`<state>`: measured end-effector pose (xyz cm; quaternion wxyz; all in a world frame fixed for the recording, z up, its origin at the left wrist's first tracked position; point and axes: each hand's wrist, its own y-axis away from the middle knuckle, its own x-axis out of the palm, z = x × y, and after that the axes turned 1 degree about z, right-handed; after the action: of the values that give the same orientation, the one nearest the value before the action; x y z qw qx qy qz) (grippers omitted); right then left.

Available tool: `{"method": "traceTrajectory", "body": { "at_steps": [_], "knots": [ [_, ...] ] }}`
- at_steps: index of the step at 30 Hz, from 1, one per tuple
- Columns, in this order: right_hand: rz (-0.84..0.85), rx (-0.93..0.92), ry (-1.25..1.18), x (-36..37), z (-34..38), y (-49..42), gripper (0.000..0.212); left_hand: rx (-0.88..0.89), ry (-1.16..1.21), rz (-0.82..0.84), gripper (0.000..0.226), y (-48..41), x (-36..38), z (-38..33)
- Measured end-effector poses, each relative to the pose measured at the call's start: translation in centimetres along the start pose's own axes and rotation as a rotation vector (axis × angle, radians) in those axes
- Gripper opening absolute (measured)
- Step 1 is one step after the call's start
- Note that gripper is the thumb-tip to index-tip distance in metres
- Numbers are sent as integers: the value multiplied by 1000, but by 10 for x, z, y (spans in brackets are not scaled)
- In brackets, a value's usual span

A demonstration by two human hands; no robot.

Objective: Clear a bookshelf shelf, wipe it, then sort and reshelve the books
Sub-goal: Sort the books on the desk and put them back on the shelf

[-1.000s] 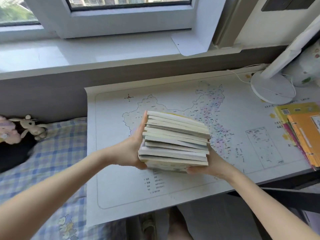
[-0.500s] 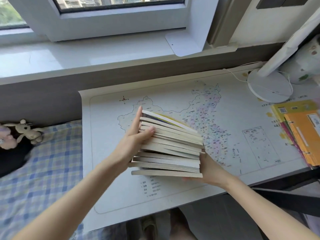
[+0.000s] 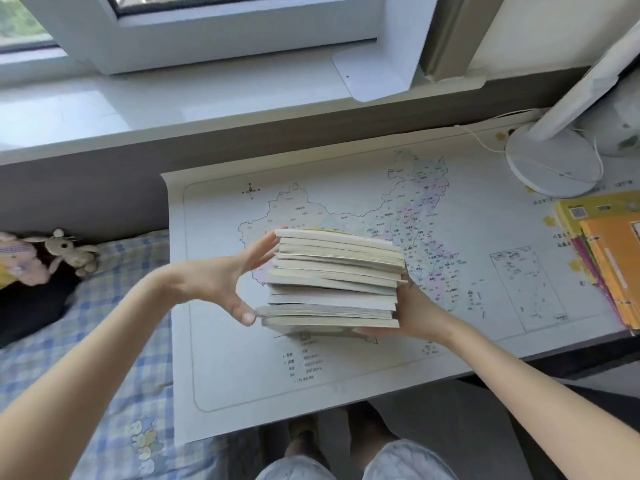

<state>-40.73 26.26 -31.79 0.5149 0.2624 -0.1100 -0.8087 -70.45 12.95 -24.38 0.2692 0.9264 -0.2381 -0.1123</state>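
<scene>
A stack of several pale-edged books (image 3: 332,282) is held just above the desk, page edges toward me, a yellow cover on top. My right hand (image 3: 419,313) holds it from below and from the right, fingers hidden under the bottom book. My left hand (image 3: 221,282) is spread wide at the stack's left side. Its straight fingertips touch the top left corner and its thumb touches the lowest books' edge.
A large map sheet (image 3: 346,368) covers the desk. At the right edge lies a pile of yellow and orange books (image 3: 609,258), with a white lamp base (image 3: 550,168) and its cord behind it. A checked bed (image 3: 104,341) with plush toys (image 3: 65,251) lies left.
My left hand has drawn back from pressing flat on the stack's side to touching it with fingertips and thumb only. The slanted stack now stands straighter.
</scene>
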Motion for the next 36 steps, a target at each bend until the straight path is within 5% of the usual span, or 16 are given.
{"method": "traceTrajectory", "body": {
  "at_steps": [4,11,15,22,27,29,32,36],
  "knots": [
    [14,16,-13,-6,1,-5,111,-207,-297,-137,152,-11,7,0],
    [31,-16,9,-8,6,-6,117,-23,-521,-433,158,-32,41,28],
    [-16,-11,-20,-6,8,-8,130,9,-203,-507,142,-40,40,31],
    [-150,-58,-268,-13,37,-17,106,200,342,-548,95,-48,23,6],
    [-248,-139,-448,-5,74,1,62,217,398,-567,95,-47,23,-16],
    [-320,-140,-524,4,83,18,63,218,422,-540,88,-44,27,-26],
    [-449,-135,-590,18,97,50,61,243,443,-453,44,-33,37,-49],
    [-665,-147,-706,42,119,105,62,280,438,-380,47,-7,61,-85]
  ]
}}
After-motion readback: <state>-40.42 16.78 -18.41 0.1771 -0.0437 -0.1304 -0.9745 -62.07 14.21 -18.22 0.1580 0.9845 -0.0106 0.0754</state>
